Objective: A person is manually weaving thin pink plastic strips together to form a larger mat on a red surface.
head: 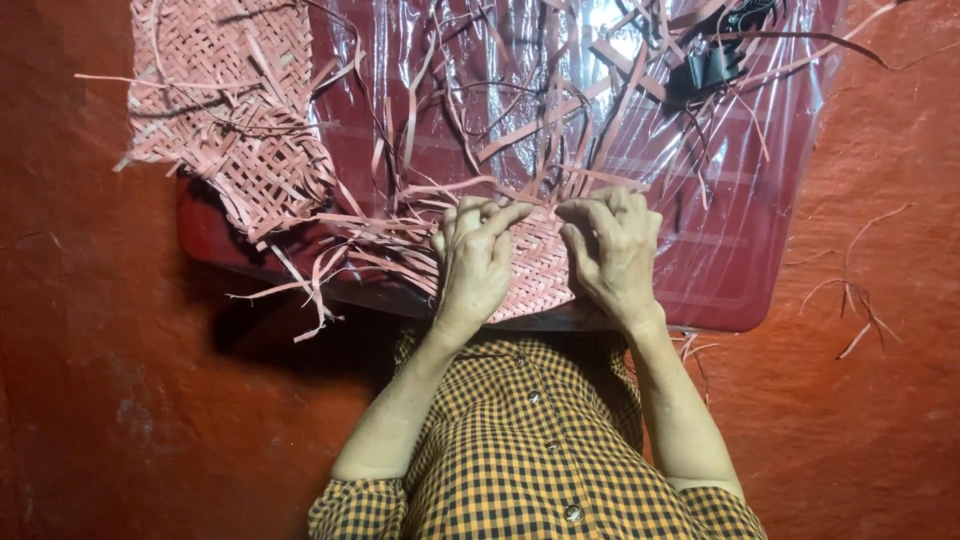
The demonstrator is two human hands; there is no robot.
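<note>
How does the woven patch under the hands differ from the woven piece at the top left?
The woven patch lies under both hands, left hand and right hand, mostly covered; the woven piece lies untouched and fully visible. The patch sits on the plastic-covered tray; the piece overhangs its left edge. Both are pinkish strips with loose ends.

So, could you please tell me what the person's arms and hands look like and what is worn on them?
Both hands, left hand and right hand, are bare: no gloves or rings visible. The forearms are bare too. Short cuffed sleeves of an orange-and-black checked garment with small round buttons end near the elbows.
</note>
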